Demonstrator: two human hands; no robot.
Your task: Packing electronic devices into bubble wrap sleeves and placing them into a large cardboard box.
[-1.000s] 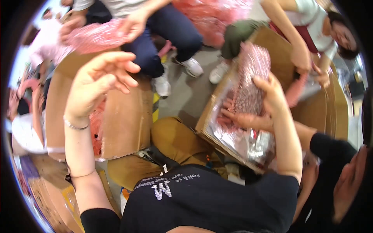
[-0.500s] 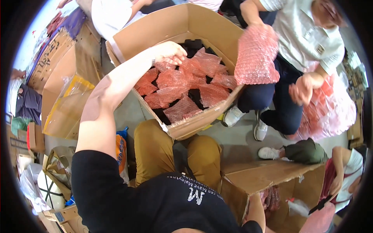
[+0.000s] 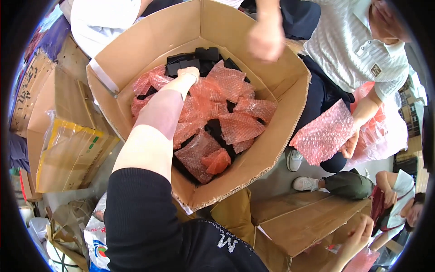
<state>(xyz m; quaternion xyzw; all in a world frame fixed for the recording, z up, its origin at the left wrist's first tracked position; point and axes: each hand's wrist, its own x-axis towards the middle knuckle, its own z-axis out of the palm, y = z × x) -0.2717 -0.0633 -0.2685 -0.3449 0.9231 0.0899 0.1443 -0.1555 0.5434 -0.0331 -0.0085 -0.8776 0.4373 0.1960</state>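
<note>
My left hand (image 3: 188,72) reaches deep into a large open cardboard box (image 3: 253,174). Its fingers close on a small black box (image 3: 182,66) near the far inner wall; the fingertips are partly hidden. More black boxes (image 3: 207,54) lie around it. Pink bubble-wrap pouches (image 3: 240,127) cover much of the contents. On the lower right, my right hand (image 3: 361,232) is raised over a second open carton (image 3: 308,222), its fingers curled, and nothing shows in them.
Across the box, a co-worker holds a pink bubble-wrap pouch (image 3: 324,131) beside a clear sack of pink wrap (image 3: 380,129). That person's other hand (image 3: 267,41) is over the box's far rim. A taped carton (image 3: 72,149) and bags (image 3: 68,231) stand left.
My left hand has moved down among the black boxes. My right hand has come out of the lower-right carton. The co-worker's pouch has passed to their other hand. The large box appears closer.
</note>
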